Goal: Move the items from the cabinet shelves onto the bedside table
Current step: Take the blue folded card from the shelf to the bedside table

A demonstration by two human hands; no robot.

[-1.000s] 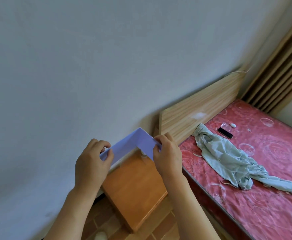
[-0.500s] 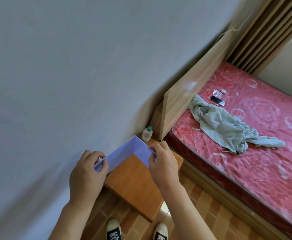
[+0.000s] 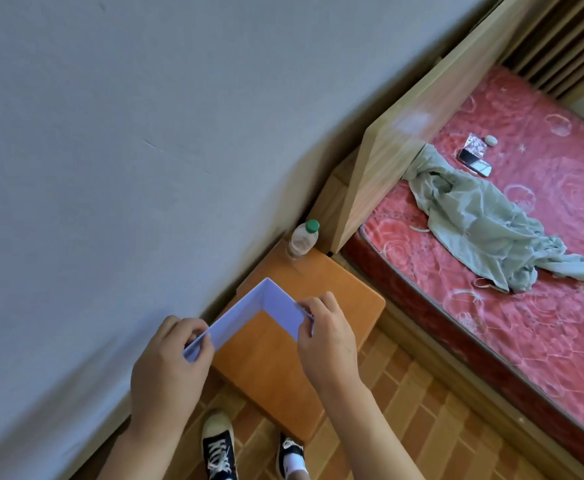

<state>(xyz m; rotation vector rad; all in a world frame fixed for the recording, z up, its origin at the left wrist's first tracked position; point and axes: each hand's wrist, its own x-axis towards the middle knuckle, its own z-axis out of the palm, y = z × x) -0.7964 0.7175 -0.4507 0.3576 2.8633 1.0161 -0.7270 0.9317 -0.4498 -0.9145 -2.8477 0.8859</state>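
Hands (image 3: 249, 355) clamped on lilac box (image 3: 266, 313) above wooden bedside table (image 3: 346, 299) by wall (image 3: 145, 133).

Head view, steeply down, close above hands (image 3: 245, 355)

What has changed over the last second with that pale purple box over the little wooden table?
The view tipped downward, so the small green-capped bottle and the person's shoes came into sight. The pale purple open box sank toward the orange wooden bedside table. Unchanged: left hand and right hand keep their grip on the box's rim.
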